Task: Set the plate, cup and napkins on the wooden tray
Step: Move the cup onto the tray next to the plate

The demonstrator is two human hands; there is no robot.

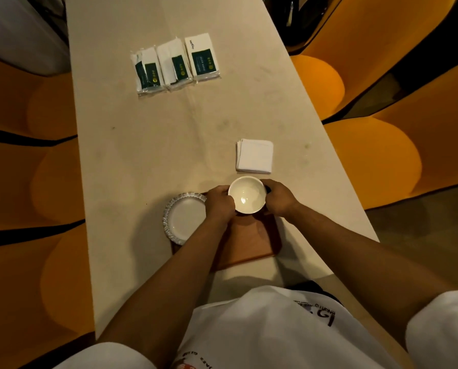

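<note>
Both hands wrap the white cup: left hand (220, 202) curled on its left side, right hand (278, 198) on its right, fingers closed vs the wall; cup (246, 194) sits at far edge of wooden tray (252, 239), upright, mouth up; paper plate (184, 218) on tray's left end, overhanging onto table (153, 145); folded white napkins (254, 155) on table just beyond cup, off tray; 3 wrapped tissue packs (174, 65) far end, side by side, well apart from tray.
</note>
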